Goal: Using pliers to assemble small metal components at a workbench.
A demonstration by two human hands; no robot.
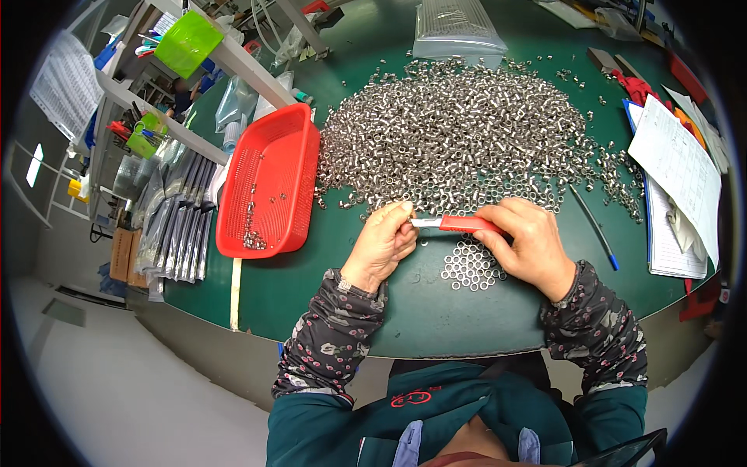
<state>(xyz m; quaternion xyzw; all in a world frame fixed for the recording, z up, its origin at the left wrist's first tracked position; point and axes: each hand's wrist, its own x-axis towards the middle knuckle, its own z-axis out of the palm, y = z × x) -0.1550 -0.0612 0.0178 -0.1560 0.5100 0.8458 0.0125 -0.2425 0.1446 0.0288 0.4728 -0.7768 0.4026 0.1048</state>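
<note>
green shirt [455, 389] before green table [416, 319], pale floor [117, 389]; left grip [381, 241] tight on metal piece [412, 214], right grip [529, 240] on knife [463, 223]

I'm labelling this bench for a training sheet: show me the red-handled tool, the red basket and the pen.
Red-handled tool [462, 223]: head view, on the red handle.
Red basket [303, 183]: head view, on its right-hand wall.
Pen [594, 227]: head view, about midway along the barrel.
</note>
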